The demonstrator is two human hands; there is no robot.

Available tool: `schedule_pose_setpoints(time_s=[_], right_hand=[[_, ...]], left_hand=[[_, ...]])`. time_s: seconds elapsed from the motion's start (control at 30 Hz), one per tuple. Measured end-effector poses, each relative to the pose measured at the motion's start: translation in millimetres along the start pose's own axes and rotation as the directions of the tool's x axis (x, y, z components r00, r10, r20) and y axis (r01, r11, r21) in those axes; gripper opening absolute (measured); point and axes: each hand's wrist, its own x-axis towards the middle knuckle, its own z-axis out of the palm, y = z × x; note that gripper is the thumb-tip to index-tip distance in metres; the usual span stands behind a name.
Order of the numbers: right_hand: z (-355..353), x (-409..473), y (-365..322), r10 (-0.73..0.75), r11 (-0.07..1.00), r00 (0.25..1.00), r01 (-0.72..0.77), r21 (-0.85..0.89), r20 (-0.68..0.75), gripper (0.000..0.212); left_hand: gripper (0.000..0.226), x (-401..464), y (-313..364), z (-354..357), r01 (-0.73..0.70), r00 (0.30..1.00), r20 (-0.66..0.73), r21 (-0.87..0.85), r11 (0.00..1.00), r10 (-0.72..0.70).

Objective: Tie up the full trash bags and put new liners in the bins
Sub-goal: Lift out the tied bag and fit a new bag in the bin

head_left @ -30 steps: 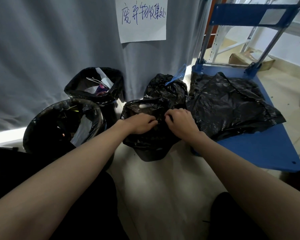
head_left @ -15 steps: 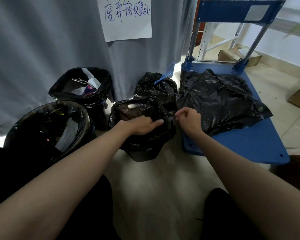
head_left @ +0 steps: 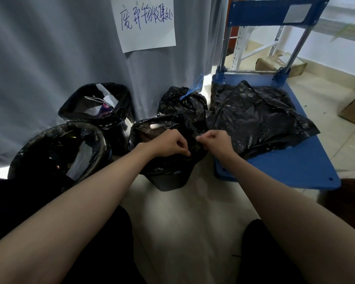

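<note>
Both hands worked at the mouth of the middle bin (head_left: 168, 181), which stood on the floor (head_left: 193, 212) and carried a black liner (head_left: 150, 136). The left hand (head_left: 168, 145) had its fingers curled, pinching liner film at the bin's near rim. The right hand (head_left: 214, 141) was likewise curled, pinching a fold of the same film just beside the left hand; the two hands were near each other but apart.

A tied bag (head_left: 182, 101) with a blue tie (head_left: 195, 87) sat directly behind the middle bin, touching it, against the grey curtain (head_left: 49, 58). Two lined bins holding waste stood to the left: a rear bin (head_left: 94, 111) by the curtain and a near bin (head_left: 57, 152) at the left edge of the floor area.

Loose black bags (head_left: 258, 117) lay spread on the blue cart (head_left: 295, 165) to the right, overhanging its left edge. A handwritten paper sign (head_left: 146, 23) hung on the curtain.
</note>
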Motion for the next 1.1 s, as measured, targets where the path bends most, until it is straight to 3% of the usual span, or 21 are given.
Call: schedule_pose_setpoints(time_s=[0.1,0.27,0.4,0.5,0.57,0.63,0.7,0.8,0.9,1.1], right_hand=[[3.1,-1.4,-2.5,-0.065,0.997,0.998,0.066,-0.041,0.016,0.025],[12.4,-2.4,7.4,0.029,0.983,0.991,-0.005,-0.184,0.129,0.045],[11.5,-4.0,10.1,0.186,0.967,0.942,-0.126,-0.219,0.278,0.055],[11.0,-4.3,11.9,0.223,0.944,0.925,-0.127,-0.304,0.308,0.059],[13.0,-2.5,12.4,0.155,0.944,0.957,-0.071,-0.321,0.244,0.057],[14.5,2.0,12.2,-0.030,0.953,0.994,0.060,-0.297,0.105,0.050],[14.4,5.6,8.4,-0.228,0.935,0.973,0.229,-0.270,0.035,0.040],[18.8,4.3,-2.3,-0.375,0.874,0.917,0.398,-0.280,0.133,0.025],[30.7,-4.7,-10.7,-0.441,0.786,0.857,0.512,-0.347,0.266,0.017],[30.8,-16.8,-9.2,-0.410,0.678,0.790,0.598,-0.427,0.457,0.024]], left_hand=[[0.006,0.4,-7.4,-2.0,0.059,0.998,-0.034,0.060,0.996,-0.057],[0.010,1.1,-8.5,13.0,0.159,0.981,0.080,0.201,0.967,-0.178],[0.016,8.7,-9.5,19.5,0.193,0.971,0.088,0.248,0.949,-0.221],[0.013,13.8,-5.9,20.9,0.180,0.973,0.086,0.311,0.933,-0.216],[0.010,14.6,-2.3,17.1,0.163,0.977,0.080,0.327,0.931,-0.200],[0.006,12.9,-3.1,6.7,0.132,0.984,0.078,0.269,0.954,-0.158],[0.009,6.5,-4.7,-8.4,0.094,0.992,0.063,0.167,0.982,-0.105],[0.016,-11.7,-6.1,-25.7,0.065,0.998,0.003,0.083,0.994,-0.066],[0.023,-36.5,-8.7,-28.0,0.049,0.997,0.050,0.080,0.996,-0.053],[0.020,-64.1,-28.8,-14.7,0.063,0.998,0.002,0.254,0.965,-0.066]])
